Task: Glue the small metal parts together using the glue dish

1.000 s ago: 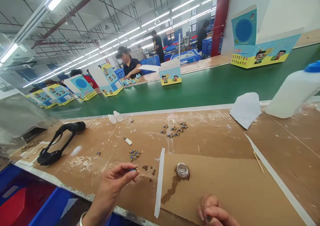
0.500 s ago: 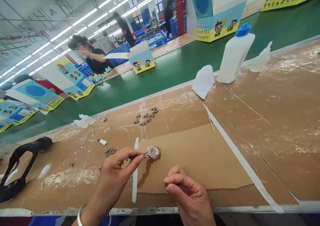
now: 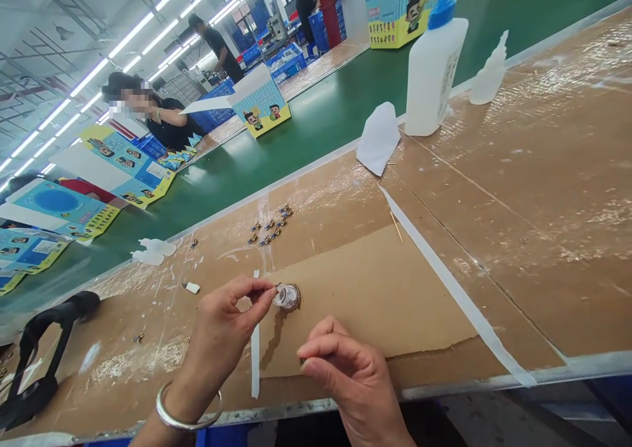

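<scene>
The left hand (image 3: 224,332) pinches a tiny thin part (image 3: 276,285) between thumb and forefinger, its tip held at the near-left rim of a small round clear glue dish (image 3: 287,296) that sits on a flat sheet of brown cardboard (image 3: 375,302). The right hand (image 3: 348,374) rests just near and to the right of the dish, fingers curled together with thumb against forefinger; whether anything is clamped between them cannot be told. A silver bangle (image 3: 185,414) circles the left wrist. A strip of white tape (image 3: 255,355) runs near-to-far under the left hand, and a longer white tape strip (image 3: 454,289) crosses the brown, plastic-covered worktable (image 3: 543,190) diagonally to the right, where the surface lies open as far as the metal near edge (image 3: 494,381). Farther off lies a cluster of small blue-and-gold parts (image 3: 269,226), well apart from the hands. At the far edge stand a tall white plastic bottle with a blue cap (image 3: 434,65), a small clear squeeze bottle (image 3: 488,75) and a folded white paper (image 3: 378,137); the bottle's label is too small to read. Beyond runs a green conveyor belt (image 3: 316,124) carrying cartoon-printed blue-and-yellow cartons (image 3: 259,108), their print illegible. A black tool (image 3: 44,341) lies at the far left.
</scene>
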Motion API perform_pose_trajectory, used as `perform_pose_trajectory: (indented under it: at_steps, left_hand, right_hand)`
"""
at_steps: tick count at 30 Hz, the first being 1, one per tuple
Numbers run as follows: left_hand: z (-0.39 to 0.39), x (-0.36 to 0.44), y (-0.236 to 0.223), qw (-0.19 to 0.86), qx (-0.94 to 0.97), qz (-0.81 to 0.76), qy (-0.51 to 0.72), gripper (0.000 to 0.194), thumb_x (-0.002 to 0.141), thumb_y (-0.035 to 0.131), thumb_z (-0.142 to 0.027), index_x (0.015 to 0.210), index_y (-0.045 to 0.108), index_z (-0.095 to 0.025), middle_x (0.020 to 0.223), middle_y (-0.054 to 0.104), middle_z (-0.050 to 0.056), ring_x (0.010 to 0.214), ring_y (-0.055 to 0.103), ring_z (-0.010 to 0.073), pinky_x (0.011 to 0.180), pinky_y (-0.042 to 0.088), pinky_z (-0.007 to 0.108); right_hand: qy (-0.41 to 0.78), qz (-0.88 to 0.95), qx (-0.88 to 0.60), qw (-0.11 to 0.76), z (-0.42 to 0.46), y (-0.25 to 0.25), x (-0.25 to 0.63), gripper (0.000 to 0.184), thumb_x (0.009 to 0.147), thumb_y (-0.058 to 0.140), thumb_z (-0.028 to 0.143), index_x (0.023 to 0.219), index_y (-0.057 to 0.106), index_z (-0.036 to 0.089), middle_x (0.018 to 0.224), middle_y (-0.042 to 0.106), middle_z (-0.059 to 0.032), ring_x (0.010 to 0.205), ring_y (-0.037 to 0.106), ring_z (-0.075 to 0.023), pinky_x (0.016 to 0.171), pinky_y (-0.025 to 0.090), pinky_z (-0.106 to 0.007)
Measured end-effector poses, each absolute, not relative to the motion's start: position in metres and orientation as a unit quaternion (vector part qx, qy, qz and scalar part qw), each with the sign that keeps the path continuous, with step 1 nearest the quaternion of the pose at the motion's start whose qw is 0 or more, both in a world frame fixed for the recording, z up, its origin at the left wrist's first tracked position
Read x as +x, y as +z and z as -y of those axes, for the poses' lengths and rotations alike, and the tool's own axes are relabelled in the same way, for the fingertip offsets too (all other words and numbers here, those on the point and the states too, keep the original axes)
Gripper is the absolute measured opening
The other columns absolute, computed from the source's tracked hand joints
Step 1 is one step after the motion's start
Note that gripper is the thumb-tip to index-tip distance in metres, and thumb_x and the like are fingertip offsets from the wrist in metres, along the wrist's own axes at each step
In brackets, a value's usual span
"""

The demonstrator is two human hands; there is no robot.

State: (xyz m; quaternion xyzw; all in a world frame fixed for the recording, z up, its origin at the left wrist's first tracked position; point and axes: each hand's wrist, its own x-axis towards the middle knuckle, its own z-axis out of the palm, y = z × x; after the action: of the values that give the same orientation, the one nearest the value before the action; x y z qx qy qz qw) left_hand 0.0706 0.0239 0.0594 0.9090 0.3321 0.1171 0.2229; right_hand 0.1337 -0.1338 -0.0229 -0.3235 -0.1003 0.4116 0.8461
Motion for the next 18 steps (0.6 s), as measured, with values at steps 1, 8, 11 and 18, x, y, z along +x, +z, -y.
perform_pose_trajectory:
  at_steps: [1, 8, 11, 18]
  left_hand:
    - [-0.0239, 0.0707, 0.0594, 0.22, 0.911, -0.329, 0.117, 0.01, 0.08, 0.068, -0.034, 0.081, 0.074, -0.027, 0.079, 0.075, -0.004, 0.074, 0.066, 0.0154, 0.069, 0.046, 0.023]
    - [-0.0213, 0.0747, 0.0602, 0.205, 0.919, -0.315, 0.116, 0.008, 0.082, 0.066, -0.032, 0.081, 0.073, -0.027, 0.081, 0.074, -0.004, 0.077, 0.066, 0.0152, 0.07, 0.046, 0.023]
    - [-0.0211, 0.0752, 0.0606, 0.195, 0.925, -0.304, 0.116, 0.008, 0.082, 0.066, -0.031, 0.082, 0.073, -0.026, 0.081, 0.074, -0.004, 0.075, 0.066, 0.0152, 0.069, 0.046, 0.023]
    - [-0.0217, 0.0771, 0.0588, 0.173, 0.938, -0.283, 0.101, 0.01, 0.083, 0.064, -0.031, 0.081, 0.072, -0.025, 0.078, 0.072, -0.003, 0.073, 0.065, 0.0156, 0.069, 0.046, 0.025]
  right_hand:
    - [0.412, 0.099, -0.321, 0.847, 0.1339, -0.0228, 0.1337, 0.016, 0.069, 0.082, 0.043, 0.073, 0.079, 0.028, 0.072, 0.055, 0.0009, 0.071, 0.049, -0.0136, 0.072, 0.042, -0.026]
    - [0.418, 0.091, -0.316, 0.847, 0.1341, -0.0217, 0.1345, 0.015, 0.068, 0.083, 0.041, 0.072, 0.079, 0.027, 0.071, 0.055, 0.0005, 0.069, 0.049, -0.0139, 0.075, 0.043, -0.029]
    - [0.418, 0.093, -0.314, 0.847, 0.1338, -0.0228, 0.1343, 0.016, 0.068, 0.083, 0.042, 0.072, 0.079, 0.026, 0.071, 0.054, 0.0007, 0.069, 0.049, -0.0138, 0.075, 0.043, -0.029]
    - [0.418, 0.087, -0.306, 0.851, 0.1332, -0.0234, 0.133, 0.016, 0.067, 0.084, 0.042, 0.072, 0.079, 0.027, 0.071, 0.054, 0.0007, 0.068, 0.048, -0.0134, 0.076, 0.043, -0.029]
